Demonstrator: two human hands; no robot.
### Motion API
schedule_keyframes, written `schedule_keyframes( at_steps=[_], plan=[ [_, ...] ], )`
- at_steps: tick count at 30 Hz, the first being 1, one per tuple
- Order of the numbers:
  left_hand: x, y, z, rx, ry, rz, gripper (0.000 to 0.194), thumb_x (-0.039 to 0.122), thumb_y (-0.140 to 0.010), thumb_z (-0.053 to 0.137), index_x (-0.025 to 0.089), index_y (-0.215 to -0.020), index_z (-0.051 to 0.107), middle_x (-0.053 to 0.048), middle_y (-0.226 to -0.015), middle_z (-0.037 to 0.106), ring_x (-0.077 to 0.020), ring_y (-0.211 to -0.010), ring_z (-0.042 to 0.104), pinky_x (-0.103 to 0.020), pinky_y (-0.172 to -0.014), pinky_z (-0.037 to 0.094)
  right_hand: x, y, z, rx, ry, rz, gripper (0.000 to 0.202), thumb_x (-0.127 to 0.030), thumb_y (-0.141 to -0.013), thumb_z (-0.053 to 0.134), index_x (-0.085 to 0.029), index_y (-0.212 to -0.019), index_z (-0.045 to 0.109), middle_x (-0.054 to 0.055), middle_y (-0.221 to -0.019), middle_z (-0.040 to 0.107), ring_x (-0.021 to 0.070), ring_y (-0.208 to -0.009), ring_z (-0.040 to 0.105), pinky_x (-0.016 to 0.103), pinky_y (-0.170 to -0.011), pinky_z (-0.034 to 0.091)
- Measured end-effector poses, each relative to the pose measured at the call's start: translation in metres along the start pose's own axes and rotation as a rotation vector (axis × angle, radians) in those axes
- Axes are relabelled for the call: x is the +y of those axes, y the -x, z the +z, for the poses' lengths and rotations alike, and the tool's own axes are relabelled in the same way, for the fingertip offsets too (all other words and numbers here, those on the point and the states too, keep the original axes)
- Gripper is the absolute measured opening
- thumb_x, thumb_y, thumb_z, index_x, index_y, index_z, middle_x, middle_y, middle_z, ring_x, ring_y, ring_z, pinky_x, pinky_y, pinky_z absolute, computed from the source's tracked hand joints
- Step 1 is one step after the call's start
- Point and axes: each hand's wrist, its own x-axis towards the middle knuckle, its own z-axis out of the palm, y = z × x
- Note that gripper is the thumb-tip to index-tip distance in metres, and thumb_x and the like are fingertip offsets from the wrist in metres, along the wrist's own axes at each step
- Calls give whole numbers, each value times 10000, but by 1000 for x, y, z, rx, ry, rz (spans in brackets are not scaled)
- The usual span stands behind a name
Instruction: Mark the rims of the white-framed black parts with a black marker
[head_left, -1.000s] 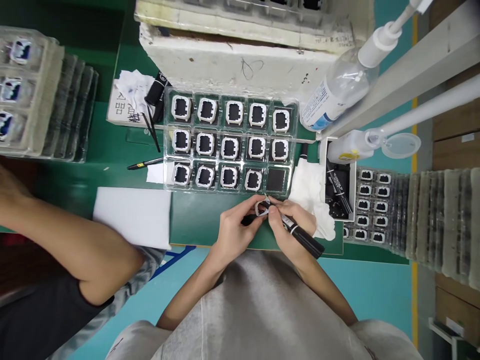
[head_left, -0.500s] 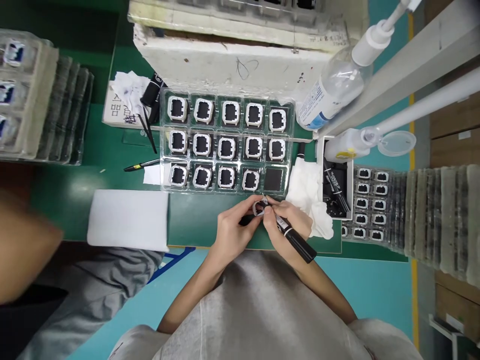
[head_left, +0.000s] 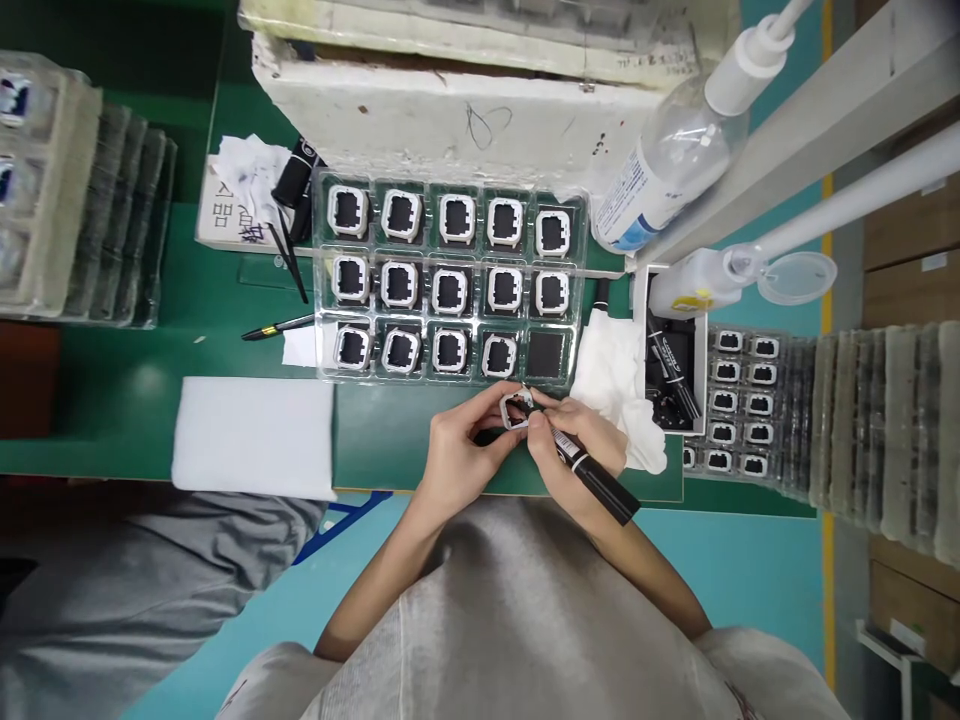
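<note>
Near the table's front edge, my left hand (head_left: 461,445) pinches a small white square frame (head_left: 514,411) between thumb and fingers. A black marker (head_left: 600,484) is gripped in my right hand (head_left: 574,445), its tip end at the right side of the frame and its thick black end toward my right forearm. Just behind both hands lies a clear plastic tray (head_left: 319,310) with three rows of similar white frames. The front right pocket of this tray holds no frame. Fingers hide part of the held frame and the marker's tip.
A folded white cloth (head_left: 255,435) lies left; a crumpled white cloth (head_left: 607,370) is right of the tray. Beyond it stand a box of markers (head_left: 703,385), a pump bottle (head_left: 667,160) and tray stacks. Tweezers (head_left: 289,255) lie left. Another person's grey trouser leg (head_left: 187,550) is at lower left.
The other person's blurred arm at the left has gone from view. The held frame shows more openly, turned slightly in my left hand. The view has shifted a little.
</note>
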Motion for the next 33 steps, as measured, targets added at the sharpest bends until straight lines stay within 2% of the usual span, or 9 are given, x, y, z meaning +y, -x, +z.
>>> schedule_keyframes(
  at_steps=[4, 16, 23, 33],
  plan=[
    [-3, 2, 0, 18, -79, 51, 410, 144, -947, 823, 198, -1353, 807, -20, -1113, 820, -146, -939, 806, -223, -949, 672, -1, -1, -1, -7, 29, -6, 157, -66, -1113, 702, -209, -1052, 678, 31, -1029, 764, 261, -1045, 802, 398, -977, 742],
    [-4, 3, 1, 29, -144, 86, 374, 183, -975, 810, 208, -1348, 819, -26, -1122, 823, -166, -954, 805, -259, -954, 674, -2, 0, -2, 1, 57, 15, 132, -80, -1115, 717, -204, -1072, 706, 44, -1123, 771, 239, -1018, 800, 379, -984, 732],
    [-8, 3, 0, 32, -153, 116, 388, 165, -981, 812, 229, -1364, 822, -22, -1149, 824, -161, -960, 800, -247, -937, 660, -1, -1, -3, -8, 41, 13, 141, -76, -1111, 715, -209, -1066, 703, 37, -1067, 772, 263, -1032, 803, 409, -969, 740],
    [-4, 2, 0, 29, -123, 77, 393, 145, -955, 816, 227, -1339, 831, -21, -1154, 828, -171, -968, 802, -251, -946, 663, -3, -2, -3, 0, 1, 4, 173, -52, -1096, 711, -216, -1055, 673, 26, -1013, 765, 277, -1032, 805, 425, -951, 746]
  ],
)
